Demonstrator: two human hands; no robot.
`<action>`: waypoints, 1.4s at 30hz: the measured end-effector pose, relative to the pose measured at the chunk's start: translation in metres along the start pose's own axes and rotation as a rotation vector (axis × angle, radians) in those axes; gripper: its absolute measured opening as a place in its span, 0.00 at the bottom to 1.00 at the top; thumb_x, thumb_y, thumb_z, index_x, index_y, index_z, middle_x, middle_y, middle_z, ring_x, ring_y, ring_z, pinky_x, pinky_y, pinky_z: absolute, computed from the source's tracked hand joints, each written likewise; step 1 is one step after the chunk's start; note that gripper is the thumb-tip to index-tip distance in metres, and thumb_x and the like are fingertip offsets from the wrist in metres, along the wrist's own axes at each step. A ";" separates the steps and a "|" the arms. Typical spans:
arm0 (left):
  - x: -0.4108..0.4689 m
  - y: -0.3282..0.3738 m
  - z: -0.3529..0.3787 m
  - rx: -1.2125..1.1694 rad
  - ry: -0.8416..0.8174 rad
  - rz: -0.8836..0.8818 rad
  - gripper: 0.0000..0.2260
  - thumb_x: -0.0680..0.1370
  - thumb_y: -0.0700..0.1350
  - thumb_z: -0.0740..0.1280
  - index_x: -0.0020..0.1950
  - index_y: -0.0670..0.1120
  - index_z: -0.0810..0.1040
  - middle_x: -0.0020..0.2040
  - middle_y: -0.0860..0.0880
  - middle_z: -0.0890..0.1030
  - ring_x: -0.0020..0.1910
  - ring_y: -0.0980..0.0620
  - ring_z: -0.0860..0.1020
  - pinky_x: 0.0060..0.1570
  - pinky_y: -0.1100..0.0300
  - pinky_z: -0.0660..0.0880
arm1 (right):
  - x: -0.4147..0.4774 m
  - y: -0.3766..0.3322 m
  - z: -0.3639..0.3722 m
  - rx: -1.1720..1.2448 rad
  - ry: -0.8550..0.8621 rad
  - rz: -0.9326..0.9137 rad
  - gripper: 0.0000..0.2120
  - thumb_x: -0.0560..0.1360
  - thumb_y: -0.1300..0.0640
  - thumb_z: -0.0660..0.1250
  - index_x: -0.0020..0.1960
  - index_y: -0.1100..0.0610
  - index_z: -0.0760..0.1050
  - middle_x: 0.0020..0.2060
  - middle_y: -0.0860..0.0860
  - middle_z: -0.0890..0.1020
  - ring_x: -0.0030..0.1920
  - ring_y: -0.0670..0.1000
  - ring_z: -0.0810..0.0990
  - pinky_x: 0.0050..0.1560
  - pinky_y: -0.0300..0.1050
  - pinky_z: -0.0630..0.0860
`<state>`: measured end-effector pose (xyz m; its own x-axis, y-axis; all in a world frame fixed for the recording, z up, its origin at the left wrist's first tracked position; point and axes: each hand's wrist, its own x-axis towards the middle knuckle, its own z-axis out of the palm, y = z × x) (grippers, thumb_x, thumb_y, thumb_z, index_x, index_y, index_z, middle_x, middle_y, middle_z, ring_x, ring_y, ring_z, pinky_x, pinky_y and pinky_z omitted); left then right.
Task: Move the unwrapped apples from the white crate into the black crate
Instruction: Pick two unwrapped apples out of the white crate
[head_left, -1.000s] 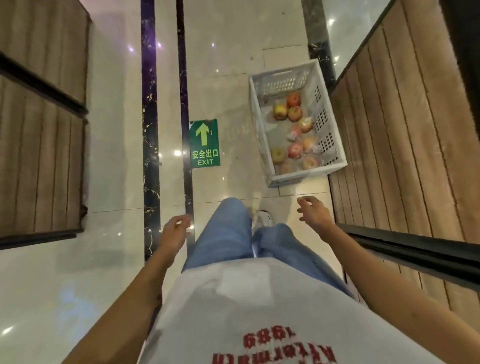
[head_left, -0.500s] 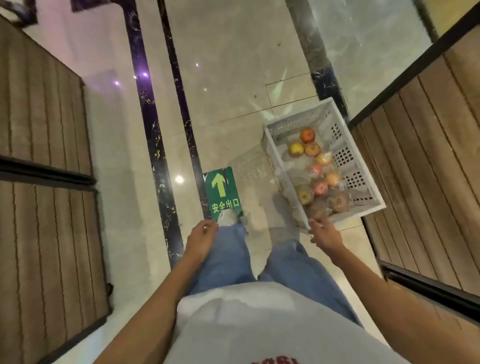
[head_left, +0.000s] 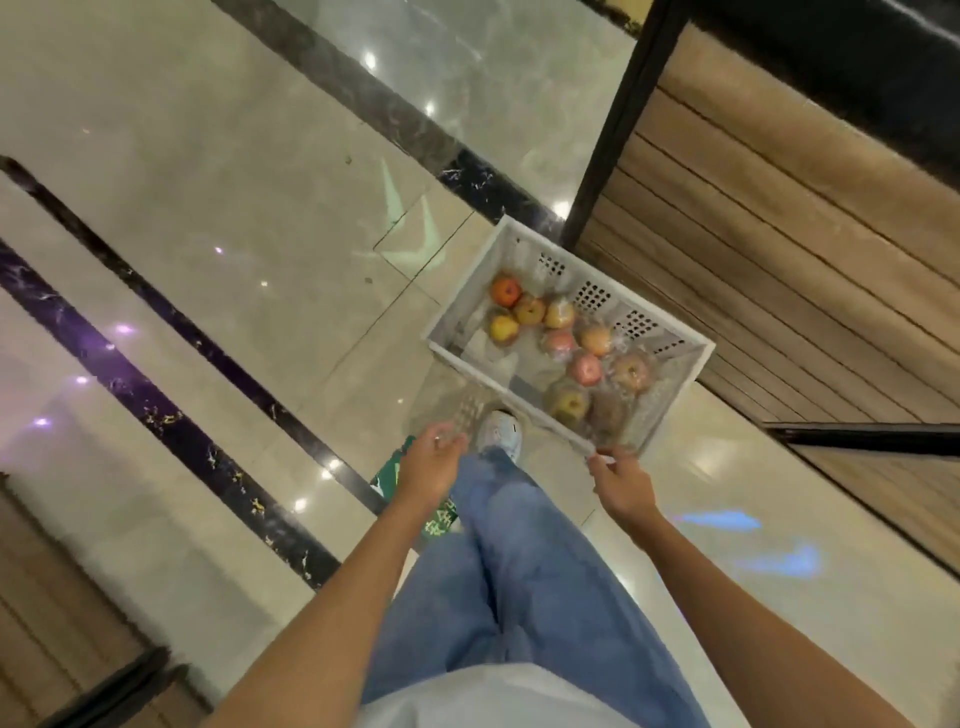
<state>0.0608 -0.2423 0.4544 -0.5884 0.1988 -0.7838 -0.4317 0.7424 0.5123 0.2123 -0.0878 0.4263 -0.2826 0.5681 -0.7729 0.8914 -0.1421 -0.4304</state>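
- closer than half a second ago, the crate (head_left: 519, 244) is filling more of the view and lying at a slant, and the sign (head_left: 393, 470) is slipping almost out of sight behind the left hand (head_left: 434, 462) and the jeans (head_left: 519, 561).
- the crate is sitting on the floor (head_left: 234, 171), with its far side just beside the wood wall (head_left: 779, 234).
- three bare apples (head_left: 505, 292) are bunching together at the crate's far end, touching one another.
- the wrapped apples (head_left: 587, 369), glossy under film, are spreading from the middle of the crate to its near end.
- the left hand is hanging over the floor with its palm half up and its fingers loosely curled, holding nothing.
- the right hand (head_left: 621, 483) is reaching at the crate's near corner with its fingers gently bent and gripping nothing; whether the fingertips are touching the rim, i cannot tell.
- a pale shoe (head_left: 498, 434) is standing just beside the crate's near-left side.
- the floor is showing as glossy beige marble, throwing back ceiling lights as bright spots.
- dark veined strips (head_left: 156, 410) are crossing the floor on a diagonal.
- the wood wall, slatted and black-framed, is rising on the right, and a ribbed panel (head_left: 52, 623) is showing at the lower left.
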 end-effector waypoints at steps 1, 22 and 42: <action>0.010 0.014 0.002 0.015 -0.008 0.025 0.14 0.79 0.44 0.62 0.64 0.43 0.72 0.55 0.43 0.78 0.56 0.44 0.77 0.49 0.63 0.69 | 0.007 -0.006 0.001 0.016 0.013 0.015 0.17 0.79 0.52 0.59 0.61 0.62 0.73 0.53 0.62 0.80 0.54 0.63 0.78 0.58 0.56 0.73; 0.480 0.019 0.157 0.610 -0.222 0.326 0.22 0.75 0.45 0.69 0.66 0.41 0.69 0.62 0.44 0.75 0.62 0.44 0.73 0.49 0.61 0.66 | 0.424 0.073 0.134 0.125 0.188 0.353 0.35 0.67 0.61 0.75 0.70 0.61 0.62 0.64 0.61 0.71 0.64 0.61 0.71 0.54 0.46 0.69; 0.626 -0.054 0.214 0.547 -0.198 0.269 0.39 0.63 0.47 0.80 0.69 0.46 0.65 0.64 0.45 0.73 0.63 0.45 0.72 0.63 0.53 0.71 | 0.518 0.139 0.196 -0.042 0.325 0.489 0.37 0.64 0.51 0.75 0.68 0.50 0.61 0.59 0.59 0.70 0.59 0.62 0.72 0.57 0.54 0.72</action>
<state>-0.1380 -0.0215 -0.1394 -0.4675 0.4996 -0.7293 0.1554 0.8586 0.4885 0.1204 0.0280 -0.1254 0.2825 0.6648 -0.6915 0.9059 -0.4220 -0.0356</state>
